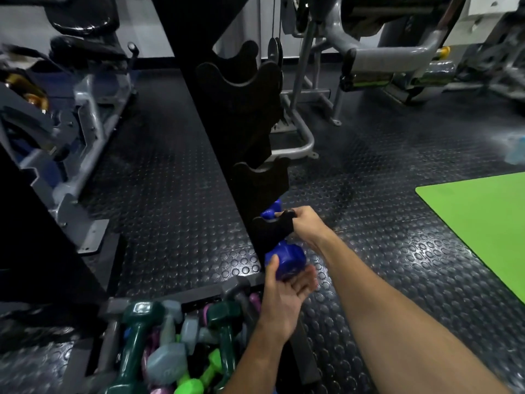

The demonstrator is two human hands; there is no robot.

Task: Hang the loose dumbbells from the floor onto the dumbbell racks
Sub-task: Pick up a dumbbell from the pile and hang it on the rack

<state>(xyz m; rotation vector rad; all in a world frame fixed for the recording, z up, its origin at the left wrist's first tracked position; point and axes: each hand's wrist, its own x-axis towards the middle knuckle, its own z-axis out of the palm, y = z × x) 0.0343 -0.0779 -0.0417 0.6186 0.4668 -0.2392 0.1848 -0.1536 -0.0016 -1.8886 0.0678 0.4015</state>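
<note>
A blue dumbbell (pixel 285 261) lies in the lowest black cradle (pixel 268 231) of the upright dumbbell rack (pixel 216 132). Its far head (pixel 271 210) shows above the cradle and its near head sticks out below. My left hand (pixel 284 291) cups the near head from underneath, thumb on its side and fingers spread. My right hand (pixel 305 223) grips the dumbbell's handle right at the cradle's edge; the handle itself is hidden. Three empty black cradles (pixel 260 177) sit higher on the rack.
A pile of loose dumbbells, dark green (pixel 136 336), grey (pixel 163 362), bright green (pixel 199 379) and pink, fills the rack's base at bottom left. A green mat (pixel 483 223) covers the floor at right. Grey weight machines (pixel 369 52) stand behind; another machine (pixel 56 137) is at left.
</note>
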